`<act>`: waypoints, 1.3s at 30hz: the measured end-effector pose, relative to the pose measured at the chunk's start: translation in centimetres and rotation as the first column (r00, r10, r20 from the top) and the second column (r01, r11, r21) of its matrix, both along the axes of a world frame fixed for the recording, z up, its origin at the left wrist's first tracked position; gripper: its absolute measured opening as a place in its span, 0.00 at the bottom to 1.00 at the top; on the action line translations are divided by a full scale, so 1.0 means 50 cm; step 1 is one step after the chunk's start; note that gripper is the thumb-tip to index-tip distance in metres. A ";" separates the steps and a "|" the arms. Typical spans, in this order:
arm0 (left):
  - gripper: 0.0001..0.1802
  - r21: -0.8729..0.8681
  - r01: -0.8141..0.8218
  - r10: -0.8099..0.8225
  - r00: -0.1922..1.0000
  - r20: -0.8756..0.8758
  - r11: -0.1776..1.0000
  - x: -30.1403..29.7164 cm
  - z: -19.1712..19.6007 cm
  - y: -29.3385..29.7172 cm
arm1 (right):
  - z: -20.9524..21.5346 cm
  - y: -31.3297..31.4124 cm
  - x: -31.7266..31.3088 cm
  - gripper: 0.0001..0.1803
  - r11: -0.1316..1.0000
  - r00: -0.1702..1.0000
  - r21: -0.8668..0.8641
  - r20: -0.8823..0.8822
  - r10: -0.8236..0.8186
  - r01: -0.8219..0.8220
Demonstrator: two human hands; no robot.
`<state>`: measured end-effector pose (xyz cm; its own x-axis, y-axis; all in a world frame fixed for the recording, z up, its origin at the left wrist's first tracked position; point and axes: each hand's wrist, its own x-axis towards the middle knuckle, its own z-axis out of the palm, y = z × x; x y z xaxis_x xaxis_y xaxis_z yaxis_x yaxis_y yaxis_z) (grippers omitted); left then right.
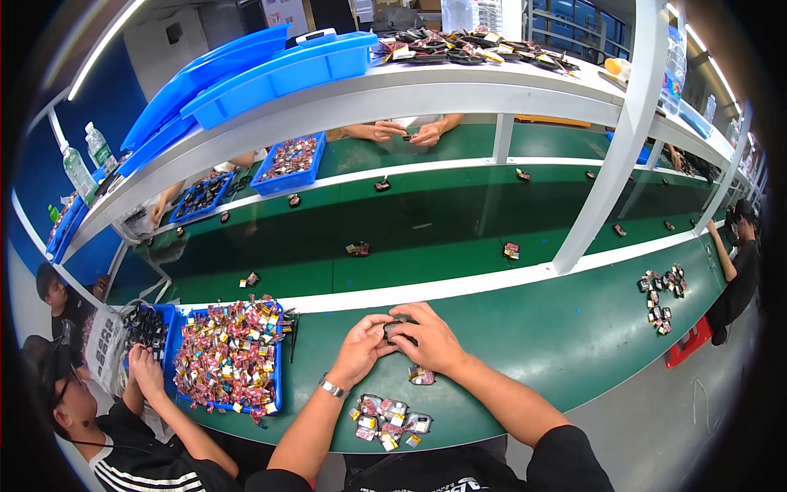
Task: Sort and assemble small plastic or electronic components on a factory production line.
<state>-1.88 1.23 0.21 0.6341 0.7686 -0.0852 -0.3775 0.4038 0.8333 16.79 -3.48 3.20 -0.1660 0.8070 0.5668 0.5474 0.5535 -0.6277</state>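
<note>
Over the green worktop, my left hand [359, 351] and my right hand [429, 338] meet and hold a small black plastic casing [394, 330] between their fingers. Both hands are closed on it, and fingers cover much of the part. Just below my right hand lies a casing with a red circuit board [421, 375]. Nearer my body, several similar casings with boards and silver or yellow pieces form a cluster [390, 421]. Left of my left forearm, a blue tray [279, 379] is heaped with small red circuit boards [229, 353]. Thin black tools [293, 336] lie beside the tray.
A white rail [459, 285] separates my worktop from a green belt [426, 254] carrying spaced-out casings. A white post [611, 156] rises ahead on the right, under a loaded shelf. Other people work at the left, across and far right. More casings [661, 293] lie rightward.
</note>
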 end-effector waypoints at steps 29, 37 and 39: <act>0.14 0.043 -0.046 0.047 0.999 -0.016 0.998 0.000 -0.008 -0.003 | -0.037 0.002 -0.025 0.10 0.992 0.981 -0.120 -0.181 -0.066 0.044; 0.14 0.055 -0.085 0.084 0.996 0.025 0.995 0.003 -0.007 -0.005 | -0.032 0.007 -0.033 0.10 0.995 0.983 -0.097 -0.183 -0.028 0.011; 0.13 0.063 -0.072 0.071 0.997 0.019 0.995 0.003 -0.005 -0.009 | -0.037 0.004 -0.026 0.10 0.993 0.983 -0.114 -0.176 -0.047 0.027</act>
<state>-1.73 0.79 -0.03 0.5781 0.8156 -0.0243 -0.4175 0.3213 0.8500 15.51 -3.29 1.36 -0.0394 0.8702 0.4911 0.4397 0.4564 -0.7736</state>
